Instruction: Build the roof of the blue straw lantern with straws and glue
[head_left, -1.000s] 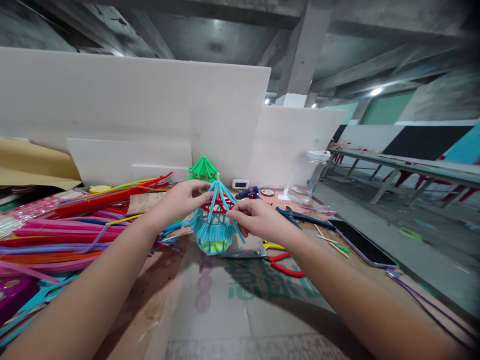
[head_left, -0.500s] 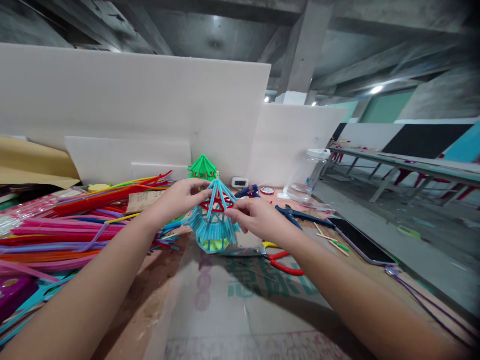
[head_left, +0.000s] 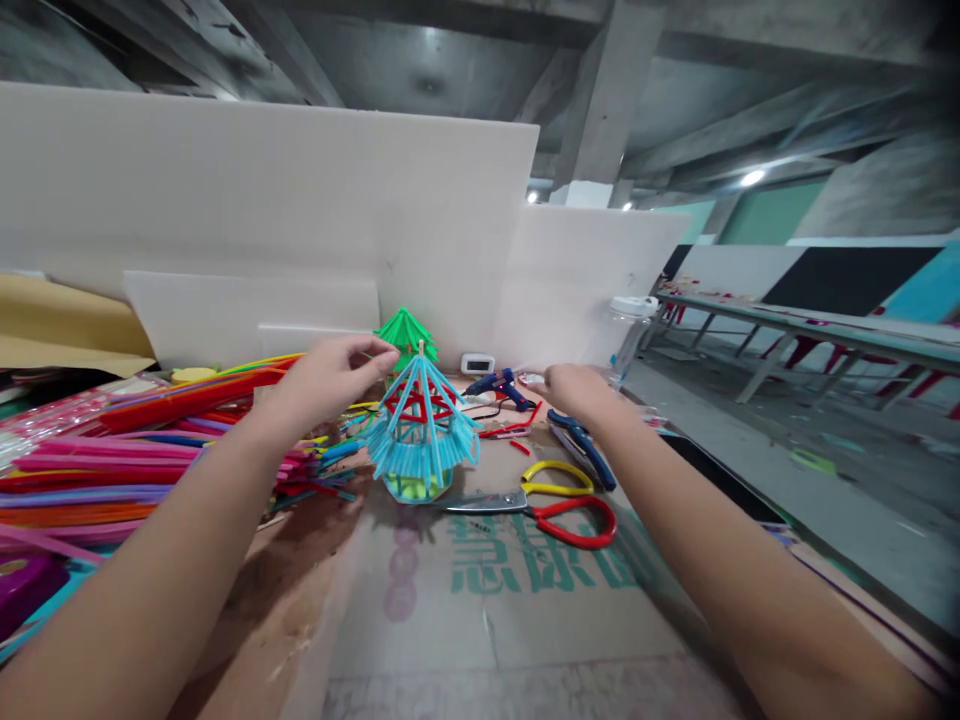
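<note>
A small pavilion model point(head_left: 418, 425) made of light blue pipe cleaners, with red struts under its peaked roof and a yellow-green base, stands upright on the printed cardboard. Just left of its peak is my left hand point(head_left: 330, 375), fingers loosely bent with nothing visible in them, apart from the blue roof. My right hand point(head_left: 581, 392) reaches over the far right of the table, near a red-rimmed roll point(head_left: 531, 379). It is blurred and its fingers are hidden. Scissors point(head_left: 525, 502) with one yellow and one red handle lie with their blades beside the model's base.
Pipe cleaners point(head_left: 127, 465) in many colours heap on the left. Behind the model stand a green-roofed model point(head_left: 405, 328) and a small digital clock point(head_left: 478, 364). A blue glue gun point(head_left: 501, 388), blue-handled pliers point(head_left: 581, 445), a bottle point(head_left: 628, 335) and a phone point(head_left: 720, 475) lie or stand rightward.
Both hands have come off the pavilion model. My left hand has shifted left, and my right hand has swung right and away across the table. The model sits slightly further left in view.
</note>
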